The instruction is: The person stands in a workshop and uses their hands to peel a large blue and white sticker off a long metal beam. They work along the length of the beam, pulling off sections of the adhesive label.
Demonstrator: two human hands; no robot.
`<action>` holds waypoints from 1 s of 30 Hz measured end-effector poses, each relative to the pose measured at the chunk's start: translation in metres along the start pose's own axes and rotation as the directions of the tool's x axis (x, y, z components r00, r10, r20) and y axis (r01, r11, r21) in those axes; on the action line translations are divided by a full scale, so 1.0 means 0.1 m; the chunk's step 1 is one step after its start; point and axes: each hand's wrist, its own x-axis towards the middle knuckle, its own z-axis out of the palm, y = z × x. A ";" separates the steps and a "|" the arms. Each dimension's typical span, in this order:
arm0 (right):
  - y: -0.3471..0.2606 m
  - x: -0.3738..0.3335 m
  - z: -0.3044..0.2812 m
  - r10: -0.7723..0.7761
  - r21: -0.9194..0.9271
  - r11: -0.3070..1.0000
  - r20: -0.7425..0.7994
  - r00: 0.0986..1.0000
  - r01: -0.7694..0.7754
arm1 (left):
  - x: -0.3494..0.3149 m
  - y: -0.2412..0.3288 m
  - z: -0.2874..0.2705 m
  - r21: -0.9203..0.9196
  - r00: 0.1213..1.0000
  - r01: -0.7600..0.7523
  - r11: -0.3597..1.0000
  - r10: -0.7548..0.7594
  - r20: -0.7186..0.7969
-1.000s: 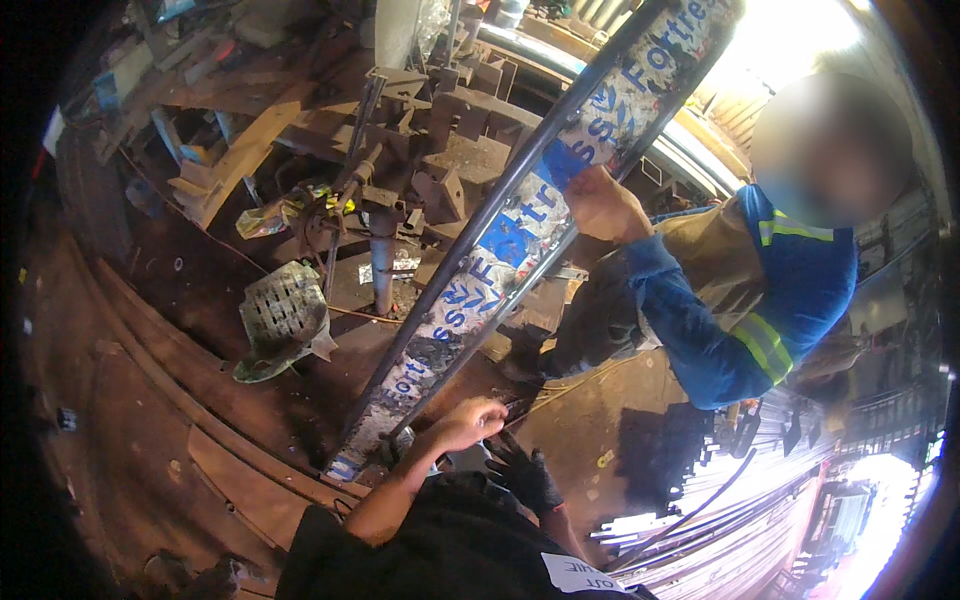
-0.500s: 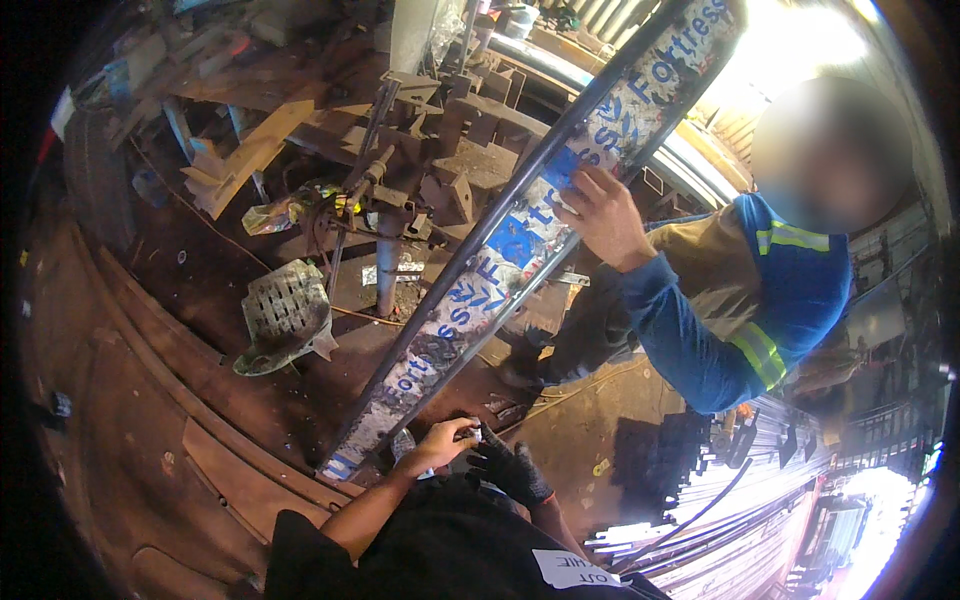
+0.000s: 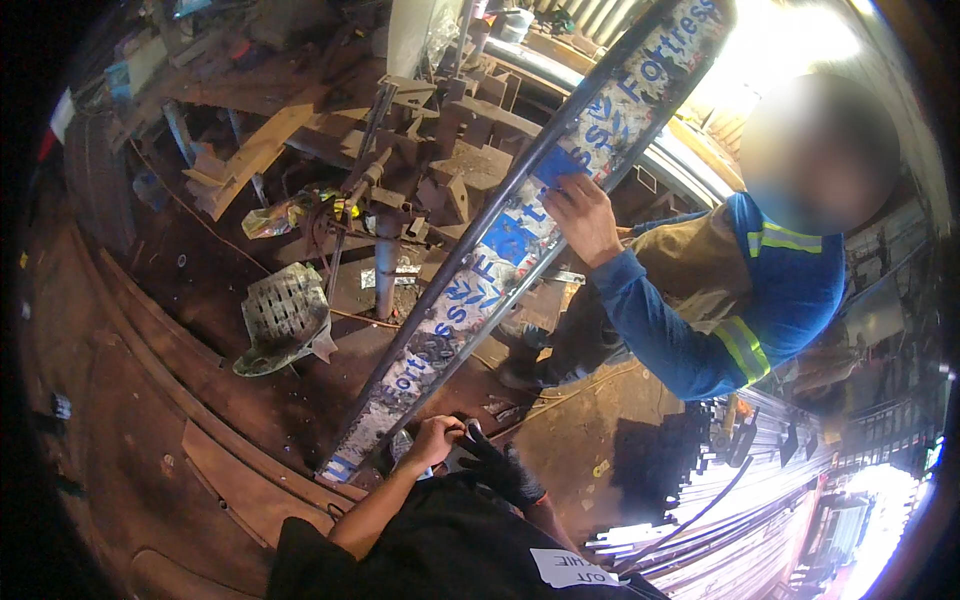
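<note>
My bare left hand is closed, with thumb and fingertips pinched together. Whatever may be in that pinch is too small to make out. Close beside it, the dark-gloved right hand has its thumb raised apart from its stretched fingers. A small pale patch shows at the tip of that thumb. Just beyond both hands lies the lower end of a long scuffed panel with dark side rails and blue lettering, slanting up to the far right. Neither of my hands visibly grips it.
Across the panel, a co-worker in a blue top with reflective bands rests a hand on it. A perforated plastic seat lies left on the floor. Metal scraps crowd the workbench behind. Long metal bars are stacked at the right.
The co-worker's hand and upper body have shifted slightly left. My hands stay close together with a small finger movement; the white bit between them shows less now.
</note>
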 end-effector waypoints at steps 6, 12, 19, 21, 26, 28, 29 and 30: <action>-0.01 0.06 0.12 -0.002 0.047 0.999 -0.012 1.000 0.002 | 0.04 -0.15 0.01 0.071 0.973 -0.119 0.990 0.130 -0.189; -0.03 0.16 0.16 -0.164 -0.286 0.940 0.102 0.981 0.187 | 0.04 -0.04 -0.05 0.005 0.980 0.011 1.000 -0.010 -0.200; 0.04 0.20 -0.02 -0.159 -0.139 0.978 -0.017 0.987 0.155 | 0.01 0.10 0.11 -0.375 0.998 0.065 0.925 -0.059 0.026; 0.04 0.29 0.06 -0.210 -0.383 0.911 -0.104 0.972 0.155 | 0.04 0.07 0.15 -0.079 0.980 -0.185 0.980 0.178 -0.089; -0.15 0.17 0.32 -0.148 0.207 0.966 -0.056 0.987 0.157 | 0.08 0.01 0.20 -0.357 0.947 0.232 0.905 -0.293 -0.128; -0.18 0.17 0.39 -0.087 0.265 0.957 -0.122 0.989 0.117 | 0.13 -0.05 0.19 -0.344 0.924 0.215 0.914 -0.304 -0.232; -0.18 0.19 0.40 -0.007 0.361 0.930 -0.179 0.984 0.072 | 0.17 -0.10 0.18 -0.336 0.908 0.206 0.919 -0.308 -0.284; -0.16 0.19 0.40 -0.039 0.391 0.916 -0.136 0.990 0.090 | 0.21 -0.15 0.18 -0.372 0.909 0.152 0.916 -0.277 -0.312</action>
